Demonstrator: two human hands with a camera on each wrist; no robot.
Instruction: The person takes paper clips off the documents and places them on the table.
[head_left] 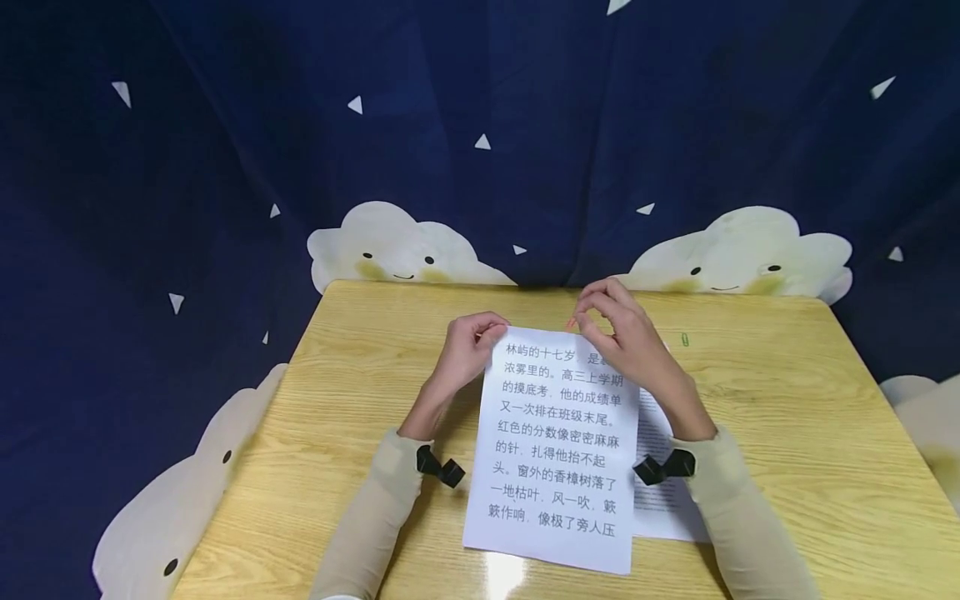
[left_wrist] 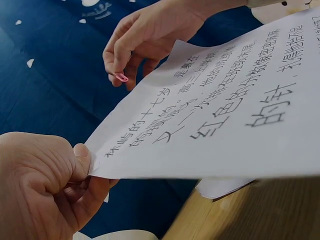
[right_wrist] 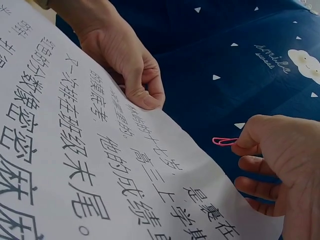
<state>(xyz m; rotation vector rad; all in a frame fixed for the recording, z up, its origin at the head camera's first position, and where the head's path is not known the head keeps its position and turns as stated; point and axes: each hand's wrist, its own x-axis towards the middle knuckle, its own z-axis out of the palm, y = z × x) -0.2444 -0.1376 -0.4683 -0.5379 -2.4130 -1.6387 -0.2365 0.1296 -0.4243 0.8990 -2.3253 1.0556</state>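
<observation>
Large Chinese print covers a white sheet of paper [head_left: 558,450], which is held up off the table. My left hand [head_left: 468,350] pinches its top left corner between thumb and fingers. Near the top edge, on the right, my right hand [head_left: 626,342] pinches a pink paper clip [right_wrist: 225,141] between thumb and index finger. In the right wrist view the clip sticks out beyond the fingertips, apart from the paper's edge. The other fingers of that hand are loosely bent behind the sheet's edge.
A second printed sheet [head_left: 660,492] with small text lies on the wooden table [head_left: 787,417], partly under the held sheet and right arm. A green paper clip [head_left: 685,340] lies farther right. Behind the table hangs a dark blue curtain [head_left: 450,125] with clouds.
</observation>
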